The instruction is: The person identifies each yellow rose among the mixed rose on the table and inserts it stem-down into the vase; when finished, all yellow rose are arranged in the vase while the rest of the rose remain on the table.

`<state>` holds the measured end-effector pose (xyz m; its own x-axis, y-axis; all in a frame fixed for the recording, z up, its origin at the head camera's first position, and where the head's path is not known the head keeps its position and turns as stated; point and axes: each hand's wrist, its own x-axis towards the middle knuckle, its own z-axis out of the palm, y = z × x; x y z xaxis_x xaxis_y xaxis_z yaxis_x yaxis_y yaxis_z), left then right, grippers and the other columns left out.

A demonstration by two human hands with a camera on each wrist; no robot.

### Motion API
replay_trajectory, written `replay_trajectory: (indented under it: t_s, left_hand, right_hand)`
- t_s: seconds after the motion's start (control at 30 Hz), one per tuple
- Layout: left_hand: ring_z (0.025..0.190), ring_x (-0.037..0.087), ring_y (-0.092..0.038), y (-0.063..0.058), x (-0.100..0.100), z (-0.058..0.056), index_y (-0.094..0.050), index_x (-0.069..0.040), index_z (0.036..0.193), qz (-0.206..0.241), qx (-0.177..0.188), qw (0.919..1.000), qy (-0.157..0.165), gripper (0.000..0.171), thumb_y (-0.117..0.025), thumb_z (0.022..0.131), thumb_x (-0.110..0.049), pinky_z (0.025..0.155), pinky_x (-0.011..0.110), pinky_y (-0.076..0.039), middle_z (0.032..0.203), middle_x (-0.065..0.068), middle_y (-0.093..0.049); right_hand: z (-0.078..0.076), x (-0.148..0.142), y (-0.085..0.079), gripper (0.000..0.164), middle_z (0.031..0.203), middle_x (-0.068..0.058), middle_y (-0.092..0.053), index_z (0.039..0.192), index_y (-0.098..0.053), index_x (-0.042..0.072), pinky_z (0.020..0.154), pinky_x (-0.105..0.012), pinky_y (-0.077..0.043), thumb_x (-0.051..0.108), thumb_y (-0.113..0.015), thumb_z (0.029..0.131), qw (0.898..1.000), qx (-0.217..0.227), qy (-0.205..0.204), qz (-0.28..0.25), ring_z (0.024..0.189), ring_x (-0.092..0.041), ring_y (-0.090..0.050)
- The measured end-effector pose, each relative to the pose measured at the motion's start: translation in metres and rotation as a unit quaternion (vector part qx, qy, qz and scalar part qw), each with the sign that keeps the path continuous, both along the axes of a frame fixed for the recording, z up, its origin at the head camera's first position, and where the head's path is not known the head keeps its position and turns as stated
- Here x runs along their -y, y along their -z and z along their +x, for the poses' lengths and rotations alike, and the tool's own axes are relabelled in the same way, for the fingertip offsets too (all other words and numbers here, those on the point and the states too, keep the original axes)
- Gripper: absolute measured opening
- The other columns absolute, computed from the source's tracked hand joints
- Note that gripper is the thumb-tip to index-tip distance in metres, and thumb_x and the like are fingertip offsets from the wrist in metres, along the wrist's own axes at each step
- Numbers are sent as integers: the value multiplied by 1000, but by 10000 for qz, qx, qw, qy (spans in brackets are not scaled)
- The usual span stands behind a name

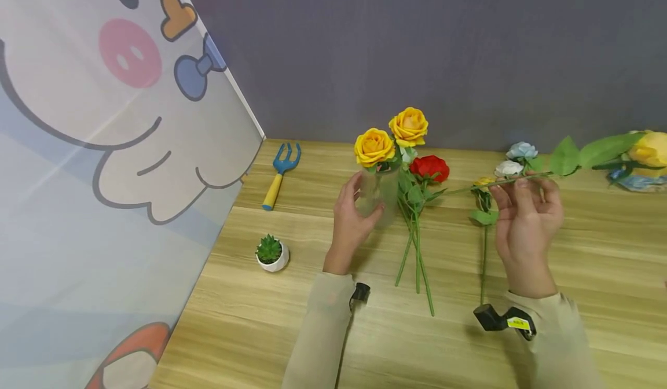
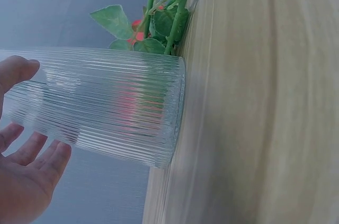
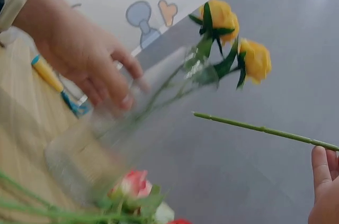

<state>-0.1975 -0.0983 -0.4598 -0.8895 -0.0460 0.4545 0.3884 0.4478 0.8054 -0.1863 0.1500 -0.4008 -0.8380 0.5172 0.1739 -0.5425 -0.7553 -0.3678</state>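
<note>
My left hand (image 1: 352, 218) grips a clear ribbed glass vase (image 2: 106, 102), thumb on one side and fingers on the other. Two yellow roses (image 1: 374, 147) stand out of the vase's mouth, their stems showing through the glass in the right wrist view. To the right, my right hand (image 1: 528, 224) pinches the green stem (image 3: 254, 127) of another yellow flower (image 1: 650, 149). That stem is held nearly level, its bare end pointing toward the vase and its leaves and bloom to the right. Between the hands lies a red rose (image 1: 431, 168) among several crossed stems (image 1: 418, 250).
A blue and yellow hand fork (image 1: 281, 175) and a small potted succulent (image 1: 271, 253) are on the left of the wooden table (image 1: 250, 331). White (image 1: 508, 168) and blue flowers (image 1: 522, 150) lie beyond my right hand. A dark wall (image 1: 417, 47) rises behind the table.
</note>
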Motion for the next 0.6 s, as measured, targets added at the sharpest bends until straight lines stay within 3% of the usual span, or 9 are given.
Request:
replay_trajectory:
  t_s: [0.3, 0.6]
  left_hand:
    - [127, 37, -60, 2, 1, 0, -47, 6, 146, 8, 45, 10000, -5, 74, -80, 81, -4, 108, 39, -53, 137, 25, -59]
    - [127, 37, -59, 2, 1, -1, -47, 6, 145, 63, 11, 10000, 26, 74, -82, 80, -3, 107, 40, -54, 136, 25, -59]
  right_hand:
    - [-5, 26, -33, 13, 88, -25, -59, 106, -50, -18, 59, -37, -65, -21, -56, 94, 9992, -369, 106, 77, 66, -35, -69]
    - [-8, 43, -50, 14, 81, -28, -66, 106, -51, -17, 63, -37, -65, -20, -58, 94, 9958, -671, 286, 548, 70, -34, -69]
